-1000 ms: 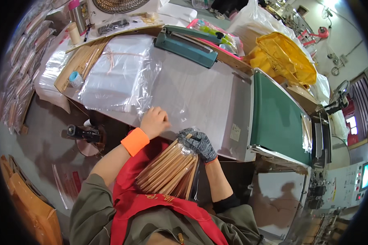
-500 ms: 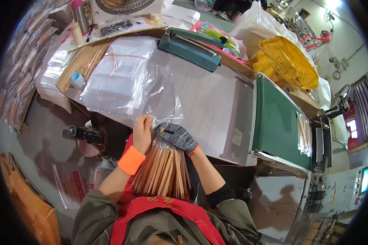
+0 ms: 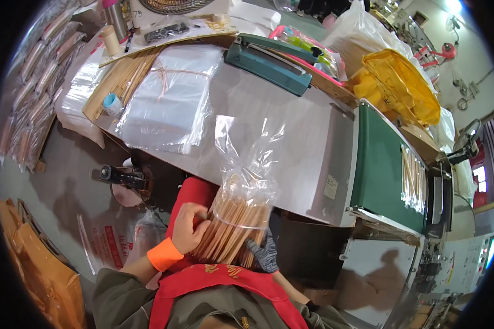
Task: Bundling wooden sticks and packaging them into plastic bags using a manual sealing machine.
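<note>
A clear plastic bag of thin wooden sticks (image 3: 230, 225) is held upright in front of my red apron, by the table's near edge. Its loose, crinkled mouth (image 3: 247, 148) stands up over the tabletop. My bare left hand (image 3: 191, 227), with an orange wristband, has its fingers curled against the left side of the bag. On the lower right side is my right hand (image 3: 265, 254) in a grey knit glove. Its thumb lies over the sticks, while its other fingers are hidden behind the bag.
A stack of clear bags (image 3: 167, 98) tied with string lies on the table's left. Behind stands a teal metal device (image 3: 269, 68). At the right is a green-topped surface (image 3: 381, 170) with bagged sticks (image 3: 413, 178). A stool (image 3: 129, 189) stands at the lower left.
My hands have left the gathered neck of the bag and moved down to its sides. The bag's mouth has sprung loose and upright, and the bag has shifted slightly right.
</note>
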Tool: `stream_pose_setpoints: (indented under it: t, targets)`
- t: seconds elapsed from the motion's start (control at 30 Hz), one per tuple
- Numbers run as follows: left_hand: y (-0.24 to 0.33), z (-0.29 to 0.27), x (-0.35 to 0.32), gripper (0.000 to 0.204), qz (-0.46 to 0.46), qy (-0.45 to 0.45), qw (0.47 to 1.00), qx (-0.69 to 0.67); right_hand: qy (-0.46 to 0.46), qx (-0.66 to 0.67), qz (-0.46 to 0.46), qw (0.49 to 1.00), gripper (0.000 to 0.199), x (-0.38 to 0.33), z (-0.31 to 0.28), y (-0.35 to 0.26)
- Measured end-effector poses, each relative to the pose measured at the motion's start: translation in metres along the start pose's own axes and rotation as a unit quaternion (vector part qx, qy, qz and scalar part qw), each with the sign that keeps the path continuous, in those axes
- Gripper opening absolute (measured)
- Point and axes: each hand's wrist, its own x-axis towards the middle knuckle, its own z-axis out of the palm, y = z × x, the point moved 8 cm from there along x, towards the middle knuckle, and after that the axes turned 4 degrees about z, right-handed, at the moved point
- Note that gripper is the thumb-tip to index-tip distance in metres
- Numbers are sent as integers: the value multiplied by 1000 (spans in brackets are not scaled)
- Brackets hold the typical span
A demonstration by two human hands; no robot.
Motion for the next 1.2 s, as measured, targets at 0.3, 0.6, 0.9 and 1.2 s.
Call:
stream_pose_setpoints:
  t: [0.3,0.6,0.9,1.2]
  targets:
    - [-24,4,-7,19,-17,54,998,3,182,-58,-296,936,47,17,3,-57]
    - [-27,3,-114,26,119,-215,960,133,-77,-462,-477,744,24,-8,38,-64]
    - [52,-49,75,8,41,0,999,-8,-62,-365,-307,877,21,41,15,-176]
    - [47,-69,197,11,366,26,891,267,93,-466,-590,653,20,111,37,-319]
